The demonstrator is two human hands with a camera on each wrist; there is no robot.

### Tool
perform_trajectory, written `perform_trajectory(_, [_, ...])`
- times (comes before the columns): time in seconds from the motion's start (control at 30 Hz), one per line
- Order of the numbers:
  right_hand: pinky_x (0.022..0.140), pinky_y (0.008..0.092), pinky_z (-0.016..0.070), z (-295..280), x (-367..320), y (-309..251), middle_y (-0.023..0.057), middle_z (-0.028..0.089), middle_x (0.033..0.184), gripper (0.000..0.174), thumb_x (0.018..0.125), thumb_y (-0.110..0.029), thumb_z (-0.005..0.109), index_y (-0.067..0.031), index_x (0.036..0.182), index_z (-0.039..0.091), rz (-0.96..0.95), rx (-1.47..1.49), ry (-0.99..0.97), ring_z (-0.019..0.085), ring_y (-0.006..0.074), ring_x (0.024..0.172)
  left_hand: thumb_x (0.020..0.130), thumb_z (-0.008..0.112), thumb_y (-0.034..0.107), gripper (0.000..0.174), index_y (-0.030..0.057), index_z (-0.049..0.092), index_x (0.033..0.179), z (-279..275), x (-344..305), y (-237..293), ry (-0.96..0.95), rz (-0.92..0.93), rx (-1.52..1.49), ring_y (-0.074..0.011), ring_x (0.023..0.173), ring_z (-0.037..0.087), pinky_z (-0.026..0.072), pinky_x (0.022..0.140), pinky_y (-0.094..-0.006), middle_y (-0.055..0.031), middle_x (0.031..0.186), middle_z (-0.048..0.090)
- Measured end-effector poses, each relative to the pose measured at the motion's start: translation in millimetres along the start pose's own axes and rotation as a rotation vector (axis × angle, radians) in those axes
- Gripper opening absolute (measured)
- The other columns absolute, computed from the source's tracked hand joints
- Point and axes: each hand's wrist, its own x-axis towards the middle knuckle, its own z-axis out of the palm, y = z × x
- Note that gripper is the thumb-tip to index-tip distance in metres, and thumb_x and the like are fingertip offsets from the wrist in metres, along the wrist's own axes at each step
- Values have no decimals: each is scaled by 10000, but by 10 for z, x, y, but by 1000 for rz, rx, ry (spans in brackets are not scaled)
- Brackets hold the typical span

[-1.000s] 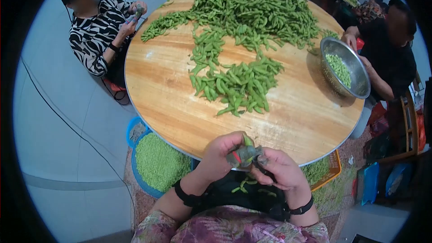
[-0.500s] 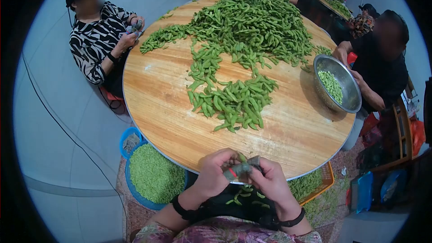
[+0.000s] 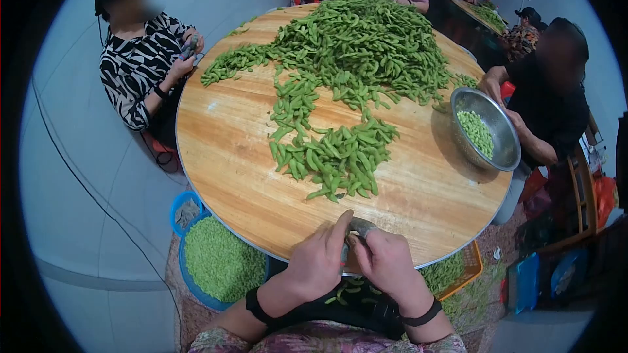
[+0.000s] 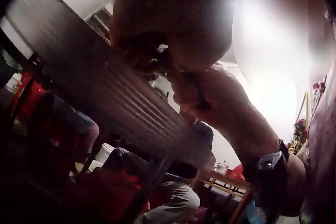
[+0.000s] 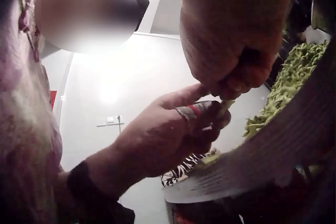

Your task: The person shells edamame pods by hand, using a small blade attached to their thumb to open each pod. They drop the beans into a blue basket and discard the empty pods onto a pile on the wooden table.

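At the table's near edge my left hand (image 3: 317, 258) and right hand (image 3: 389, 255) meet, fingertips together. A green soybean pod (image 5: 226, 107) shows between them in the right wrist view, pinched by the left fingers with the right hand's curled fingers right at it. In the head view the hands hide most of it. Grey wrapping covers some fingertips, with a red band on one left finger (image 5: 195, 110). Ahead of the hands lies a small heap of soybean pods (image 3: 340, 160). Loose pods (image 3: 340, 294) rest on the dark lap below.
The round wooden table (image 3: 229, 157) bears a large pod pile (image 3: 366, 46) at its far side. A person at right holds a steel colander (image 3: 487, 131) of shelled beans. Below left stands a blue basin of shelled beans (image 3: 222, 261); below right, an orange crate (image 3: 472, 268). Others sit around.
The head view has tilted, so the table appears lower. My hands have drawn closer together, and the left index finger now points forward. The green pod seen between the fingers earlier is covered in the head view.
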Motion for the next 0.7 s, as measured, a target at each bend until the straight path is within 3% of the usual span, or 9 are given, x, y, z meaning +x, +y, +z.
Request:
perform_trajectory(0.2, [473, 368, 451, 2, 7, 81, 127, 538, 620, 140, 788, -118, 595, -28, 781, 489, -39, -24, -130, 555, 301, 536, 596, 566, -25, 798, -71, 222, 1314, -19, -13, -119, -69, 172, 39, -386, 892, 547, 461, 762, -419, -259, 1028, 526])
perform_trajectory(0.4, [504, 390, 453, -104, -16, 40, 144, 547, 623, 165, 788, -158, 600, -31, 745, 502, 34, 69, -253, 555, 324, 556, 617, 563, -18, 763, -14, 253, 1315, -192, 26, -73, -194, -20, -184, -391, 845, 539, 456, 716, -364, -208, 922, 536])
perform_trajectory(0.47, [515, 392, 449, -96, -61, 63, 150, 552, 639, 168, 787, -152, 598, -30, 726, 500, 50, 186, -338, 551, 338, 573, 667, 537, -46, 692, -6, 265, 1303, -212, 68, -88, -215, -61, -241, -319, 808, 553, 441, 692, -320, -144, 871, 534])
perform_trajectory(0.53, [501, 339, 441, -57, -118, 91, 119, 565, 631, 125, 807, -113, 583, -13, 757, 525, 80, 311, -278, 565, 269, 536, 737, 467, -81, 589, -5, 277, 1289, -148, 94, -160, -107, 30, -489, -191, 726, 520, 407, 627, -263, -77, 845, 517])
perform_trajectory(0.57, [502, 304, 434, -70, -130, 74, 98, 566, 630, 100, 820, -94, 569, -6, 784, 539, 209, 487, -205, 557, 208, 534, 805, 449, -56, 499, 6, 310, 1280, -129, 100, -152, -96, -145, -835, -84, 685, 444, 358, 579, -206, -26, 852, 501])
perform_trajectory(0.6, [504, 270, 427, -84, -139, 65, 77, 567, 629, 80, 833, -74, 555, 2, 811, 554, 336, 659, -127, 550, 147, 531, 805, 449, -56, 499, 6, 310, 1280, -105, 111, -131, -108, -151, -838, -84, 685, 444, 358, 579, -206, -26, 852, 501])
perform_trajectory(0.63, [516, 221, 409, -83, -140, 51, 41, 555, 625, 90, 849, -67, 541, 18, 843, 571, 419, 754, -36, 508, 66, 559, 818, 467, -26, 478, 10, 330, 1274, -80, 128, -100, -98, -279, -1222, -72, 667, 422, 338, 565, -194, -19, 849, 492])
perform_trajectory(0.67, [516, 221, 409, -86, -129, 71, 41, 555, 625, 90, 849, -67, 541, 18, 843, 571, 423, 752, -32, 508, 66, 559, 831, 485, 4, 458, 14, 349, 1269, -58, 154, -84, -79, -407, -1602, -60, 648, 400, 317, 551, -182, -13, 845, 484])
perform_trajectory(0.7, [518, 219, 410, -75, -131, 84, 37, 551, 621, 94, 850, -72, 543, 18, 840, 571, 416, 679, -16, 503, 64, 560, 841, 525, 57, 376, 10, 438, 1204, -13, 153, -114, -116, -408, -1609, -62, 709, 467, 368, 579, -191, -15, 888, 518])
